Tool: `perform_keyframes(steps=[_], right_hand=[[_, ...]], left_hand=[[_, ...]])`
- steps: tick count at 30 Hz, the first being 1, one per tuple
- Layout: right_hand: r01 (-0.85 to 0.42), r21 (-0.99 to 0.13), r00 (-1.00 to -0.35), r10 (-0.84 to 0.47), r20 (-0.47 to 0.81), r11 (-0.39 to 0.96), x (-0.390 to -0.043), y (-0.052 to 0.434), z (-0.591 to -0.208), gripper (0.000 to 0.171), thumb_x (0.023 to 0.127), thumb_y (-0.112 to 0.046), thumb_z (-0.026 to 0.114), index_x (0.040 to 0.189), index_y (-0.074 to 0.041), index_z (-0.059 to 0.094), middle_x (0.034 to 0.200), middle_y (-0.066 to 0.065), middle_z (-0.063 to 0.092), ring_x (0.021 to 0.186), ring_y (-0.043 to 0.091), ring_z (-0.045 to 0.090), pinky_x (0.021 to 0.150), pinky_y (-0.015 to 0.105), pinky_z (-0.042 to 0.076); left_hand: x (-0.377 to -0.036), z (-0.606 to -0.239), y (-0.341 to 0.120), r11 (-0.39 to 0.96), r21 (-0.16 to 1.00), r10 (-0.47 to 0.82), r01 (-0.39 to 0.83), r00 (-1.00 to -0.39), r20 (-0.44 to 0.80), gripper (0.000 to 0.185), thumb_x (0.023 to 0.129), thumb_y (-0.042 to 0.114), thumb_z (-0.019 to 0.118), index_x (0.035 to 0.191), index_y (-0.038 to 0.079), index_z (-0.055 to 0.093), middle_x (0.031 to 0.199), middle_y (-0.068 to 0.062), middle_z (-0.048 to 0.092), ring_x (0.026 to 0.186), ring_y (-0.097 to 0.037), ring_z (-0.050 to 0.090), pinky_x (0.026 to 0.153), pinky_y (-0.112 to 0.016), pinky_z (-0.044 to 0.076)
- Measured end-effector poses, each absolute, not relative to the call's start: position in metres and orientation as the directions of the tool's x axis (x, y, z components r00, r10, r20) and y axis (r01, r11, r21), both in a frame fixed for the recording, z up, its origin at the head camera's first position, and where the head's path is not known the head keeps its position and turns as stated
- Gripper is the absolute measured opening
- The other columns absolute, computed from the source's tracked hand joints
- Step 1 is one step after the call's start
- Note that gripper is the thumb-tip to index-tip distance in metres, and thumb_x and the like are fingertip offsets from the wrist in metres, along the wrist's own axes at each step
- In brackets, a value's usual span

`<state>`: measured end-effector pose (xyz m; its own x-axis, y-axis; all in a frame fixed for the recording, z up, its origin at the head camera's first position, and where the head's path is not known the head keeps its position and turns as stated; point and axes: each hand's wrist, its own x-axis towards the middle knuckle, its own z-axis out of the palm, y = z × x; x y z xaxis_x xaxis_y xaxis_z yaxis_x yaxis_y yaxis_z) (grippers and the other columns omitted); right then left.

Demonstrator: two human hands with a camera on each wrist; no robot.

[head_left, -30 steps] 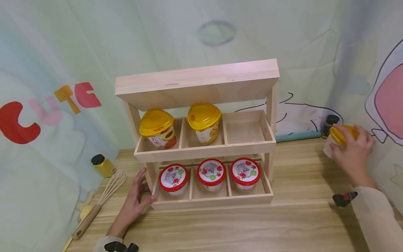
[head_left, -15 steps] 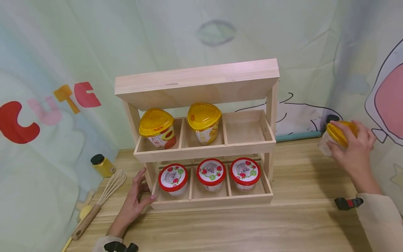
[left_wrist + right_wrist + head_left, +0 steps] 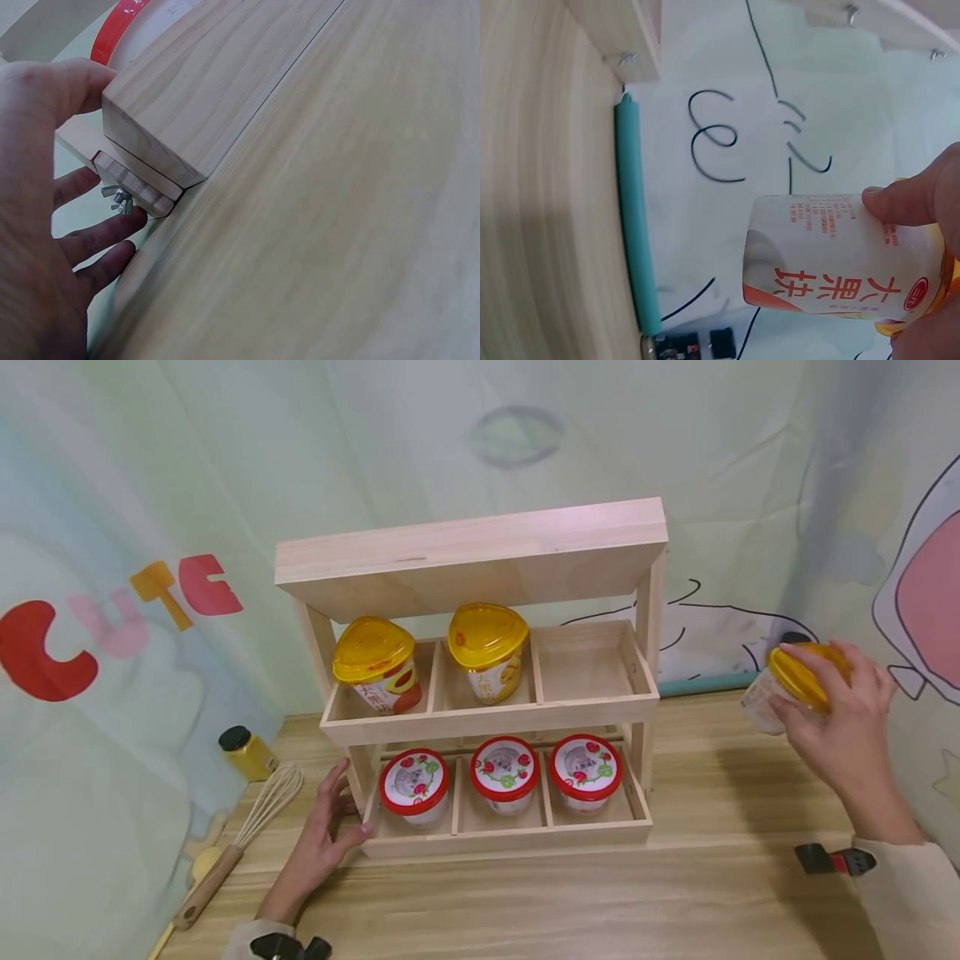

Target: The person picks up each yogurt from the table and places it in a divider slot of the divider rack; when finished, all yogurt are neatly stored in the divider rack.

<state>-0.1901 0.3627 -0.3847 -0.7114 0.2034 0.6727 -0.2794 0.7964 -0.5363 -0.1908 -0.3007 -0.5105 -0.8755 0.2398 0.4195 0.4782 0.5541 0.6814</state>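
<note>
Yellow-lidded cup (image 3: 795, 689) is held off the counter (image 3: 675, 893) by the right hand (image 3: 843, 727), fingers curled round it; the rack (image 3: 480, 714), steadied by the flat left hand (image 3: 318, 835), has one upper compartment (image 3: 585, 664) unfilled.

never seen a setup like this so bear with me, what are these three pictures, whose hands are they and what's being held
No machine here: a person wears three cameras, one on the head and one on each wrist. The wide picture is from the head camera, looking down at a wooden table. On it stands a wooden rack: two yellow-lidded cups on the middle shelf, whose third compartment is empty, and three red-lidded cups below. A whisk and a small yellow jar lie to the left.

The left wrist picture shows the left hand resting against the rack's bottom corner, thumb on the wood.

The right wrist picture shows the right hand holding another yellow-lidded cup off the table, to the right of the rack.
</note>
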Motion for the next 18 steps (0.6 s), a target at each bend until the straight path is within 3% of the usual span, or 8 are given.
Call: perform_keyframes(steps=[18], right_hand=[[-0.402,-0.469,-0.663,0.103,0.741,0.786,-0.167,0.330,-0.358,0.066,0.081,0.008,0.080,0.142,-0.012,0.068,0.170,0.024,0.038,0.158,0.049,0.020,0.121,0.077,0.021]], left_hand=[[-0.191,-0.510,-0.301,0.552,0.680,0.241,0.483,-0.873,0.425,0.103,0.088,-0.001,0.078,0.171,0.016,0.019,0.155,-0.027,0.053,0.115,0.004,0.064,0.103,-0.023,0.051]])
